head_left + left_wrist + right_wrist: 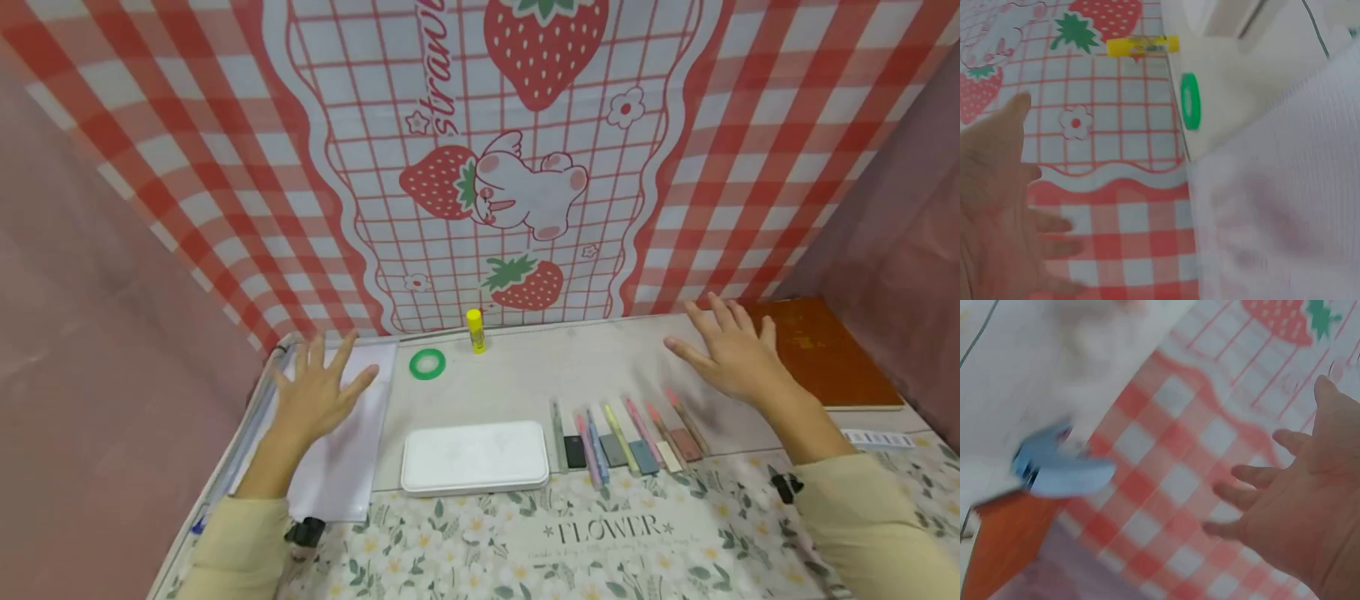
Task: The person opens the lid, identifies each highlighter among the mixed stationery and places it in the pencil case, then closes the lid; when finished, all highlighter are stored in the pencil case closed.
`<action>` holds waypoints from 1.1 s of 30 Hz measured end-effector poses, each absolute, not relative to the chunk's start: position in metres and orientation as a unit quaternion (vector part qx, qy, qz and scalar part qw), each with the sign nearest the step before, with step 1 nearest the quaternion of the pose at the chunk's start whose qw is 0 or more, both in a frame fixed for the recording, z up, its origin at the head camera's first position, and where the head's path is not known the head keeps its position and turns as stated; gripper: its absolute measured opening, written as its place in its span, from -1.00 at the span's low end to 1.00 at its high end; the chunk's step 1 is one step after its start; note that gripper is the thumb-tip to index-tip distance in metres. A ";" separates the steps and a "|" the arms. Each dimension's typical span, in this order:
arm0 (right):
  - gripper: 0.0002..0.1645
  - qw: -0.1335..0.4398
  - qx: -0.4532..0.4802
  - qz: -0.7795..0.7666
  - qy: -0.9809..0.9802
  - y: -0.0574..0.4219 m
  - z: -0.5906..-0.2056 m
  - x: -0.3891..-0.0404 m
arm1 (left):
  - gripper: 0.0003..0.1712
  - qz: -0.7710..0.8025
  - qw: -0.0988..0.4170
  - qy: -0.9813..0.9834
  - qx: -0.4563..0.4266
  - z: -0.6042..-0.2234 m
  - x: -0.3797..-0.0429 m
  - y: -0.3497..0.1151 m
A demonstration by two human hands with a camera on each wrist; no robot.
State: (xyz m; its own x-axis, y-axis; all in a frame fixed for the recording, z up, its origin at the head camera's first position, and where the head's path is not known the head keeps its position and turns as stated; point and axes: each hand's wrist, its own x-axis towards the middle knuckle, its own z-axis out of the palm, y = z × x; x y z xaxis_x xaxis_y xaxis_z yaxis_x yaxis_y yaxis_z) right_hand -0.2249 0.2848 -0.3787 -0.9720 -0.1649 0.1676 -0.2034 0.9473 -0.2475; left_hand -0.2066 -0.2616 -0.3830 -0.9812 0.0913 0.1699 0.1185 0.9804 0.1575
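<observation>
Head view, from the left: the left hand (318, 392) hangs over the white sheet (348, 467), fingers straight and spread, gripping nothing; the sheet lies below it, long axis running away from the person. Right of the sheet lies a green tape ring (415, 367), nearer to the left hand, then an upright yellow glue stick (476, 335) by the back edge. The white case (476, 457) lies crosswise between the hands. Beside its right end the pens (621, 440) form a row, far ends leaning left; they lie leftward and toward the person from the right hand (731, 354), which is nearer to them. Its fingers are likewise spread, holding nothing. Right of it is the brown notebook (832, 358); a blurred light-blue thing (1069, 478), seen only from the right wrist, lies beside that.
</observation>
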 end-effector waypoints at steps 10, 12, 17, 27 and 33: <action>-0.32 0.074 0.283 0.177 -0.940 0.181 -0.398 -0.209 | 0.35 -0.337 -0.072 -0.926 -0.156 -0.407 -0.159 -0.234; -0.32 0.069 0.305 0.180 -0.933 0.162 -0.400 -0.205 | 0.38 -0.391 -0.107 -0.905 -0.132 -0.417 -0.156 -0.232; -0.29 0.041 0.342 0.169 -0.924 0.131 -0.409 -0.197 | 0.35 -0.501 -0.161 -0.850 -0.045 -0.440 -0.154 -0.218; -0.19 -0.019 0.371 0.151 -0.916 0.082 -0.425 -0.187 | 0.22 -0.555 -0.142 -0.820 0.011 -0.457 -0.156 -0.201; -0.13 -0.016 0.396 0.076 -0.915 0.056 -0.431 -0.183 | 0.21 -0.558 -0.140 -0.818 -0.003 -0.462 -0.149 -0.206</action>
State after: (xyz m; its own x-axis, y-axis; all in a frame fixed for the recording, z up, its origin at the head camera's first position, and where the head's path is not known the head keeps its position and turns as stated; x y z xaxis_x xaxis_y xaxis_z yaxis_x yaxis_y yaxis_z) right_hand -0.1829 0.0557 -0.4314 -0.6861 -0.7269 0.0305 -0.7220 0.6751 -0.1516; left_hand -0.1487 -0.2061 -0.4625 -0.9610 0.1612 -0.2246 -0.1501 0.3781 0.9135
